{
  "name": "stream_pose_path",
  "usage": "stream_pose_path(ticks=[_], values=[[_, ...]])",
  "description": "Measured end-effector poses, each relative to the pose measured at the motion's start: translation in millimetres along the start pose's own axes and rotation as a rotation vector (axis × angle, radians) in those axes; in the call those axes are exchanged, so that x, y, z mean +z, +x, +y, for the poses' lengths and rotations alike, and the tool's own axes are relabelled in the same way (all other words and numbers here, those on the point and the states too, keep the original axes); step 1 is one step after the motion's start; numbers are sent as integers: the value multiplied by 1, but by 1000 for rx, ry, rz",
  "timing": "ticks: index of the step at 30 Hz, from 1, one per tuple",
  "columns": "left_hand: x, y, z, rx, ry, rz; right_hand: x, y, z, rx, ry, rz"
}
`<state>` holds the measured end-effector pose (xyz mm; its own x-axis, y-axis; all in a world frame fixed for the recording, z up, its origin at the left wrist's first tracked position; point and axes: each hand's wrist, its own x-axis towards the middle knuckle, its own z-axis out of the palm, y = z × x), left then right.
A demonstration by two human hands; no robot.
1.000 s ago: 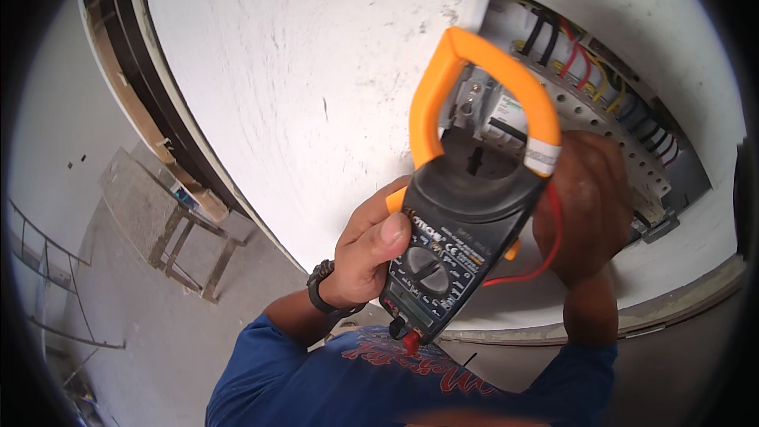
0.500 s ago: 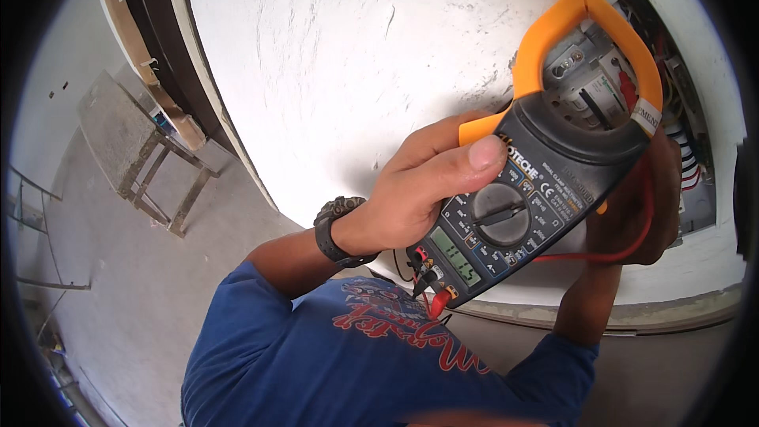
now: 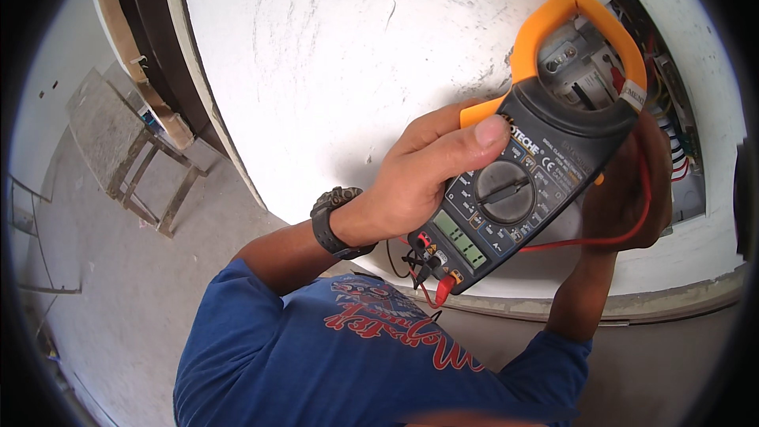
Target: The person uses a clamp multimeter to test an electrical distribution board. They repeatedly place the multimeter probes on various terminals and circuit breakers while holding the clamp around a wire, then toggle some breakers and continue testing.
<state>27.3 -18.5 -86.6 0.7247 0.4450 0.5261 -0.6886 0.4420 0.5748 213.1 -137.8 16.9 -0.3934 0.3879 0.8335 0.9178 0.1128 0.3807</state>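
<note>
While the left hand (image 3: 407, 182) is clamped on the meter (image 3: 545, 154), thumb across its front and fingers wrapped behind, the right hand (image 3: 636, 209) is beyond the meter, to the right of that grip. The meter stands in the way there, so I cannot tell whether the right fingers are closed, or on what. Above the left grip, the orange ring (image 3: 530, 43) covers part of the panel (image 3: 692, 196); a breaker (image 3: 591, 85) and a red probe (image 3: 617, 75) show through it. Coloured wires (image 3: 674, 142) run inside the panel, just above the right hand. A red lead (image 3: 581, 243) comes from behind the meter and loops in front of the right hand. Below the left grip are the screen (image 3: 460, 240), a black plug (image 3: 428, 268) and a red plug (image 3: 444, 290). A watch (image 3: 326, 221) circles the left wrist, and the white wall (image 3: 316, 55) lies behind. Well apart, left of both hands, stands a stool (image 3: 107, 128).
</note>
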Motion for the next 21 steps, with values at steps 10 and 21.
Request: stream_pose_path(ticks=[10, 21], values=[[-1, 1, 2, -11, 19, 19, 0, 2, -3, 26, -32, -10], [-7, -1, 1, -13, 71, -30, 4, 8, 0, -75, 56, 39]])
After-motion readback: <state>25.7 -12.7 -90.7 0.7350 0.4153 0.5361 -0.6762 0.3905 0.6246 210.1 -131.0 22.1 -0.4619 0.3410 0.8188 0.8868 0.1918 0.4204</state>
